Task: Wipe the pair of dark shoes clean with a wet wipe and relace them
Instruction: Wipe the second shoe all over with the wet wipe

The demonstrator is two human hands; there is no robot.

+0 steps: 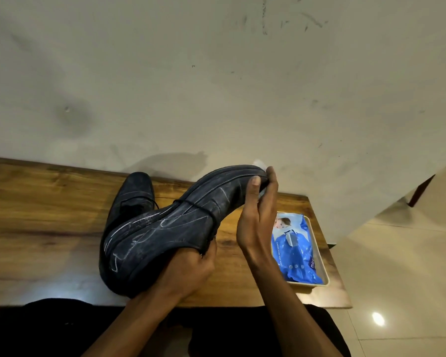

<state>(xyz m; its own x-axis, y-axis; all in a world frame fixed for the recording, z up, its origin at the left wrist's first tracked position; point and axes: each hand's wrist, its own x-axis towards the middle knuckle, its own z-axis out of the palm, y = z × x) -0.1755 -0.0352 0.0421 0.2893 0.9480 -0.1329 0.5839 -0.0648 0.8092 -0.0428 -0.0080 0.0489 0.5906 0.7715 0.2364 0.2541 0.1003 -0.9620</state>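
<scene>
Wiping the toe of a raised dark shoe, wet wipe in hand

Held up at centre frame: one dark shoe [165, 228], sole turned toward the camera and scored with pale scuffs, a black lace [198, 206] looped across it; gripped at the heel end by the left hand [188, 269], fingers curled shut around it, probably to steady it and tilt the toe up for cleaning. Pinched over the toe tip at centre right by the right hand [255, 222], thumb on the sole side, a scrap of white wet wipe [260, 164] peeping above the fingers. Parked behind on the wooden table [36, 215], the second shoe [131, 199], laces in. Lower right, blue wipe pack [298, 248] in a pale tray [325, 275], within reach for a fresh sheet
</scene>
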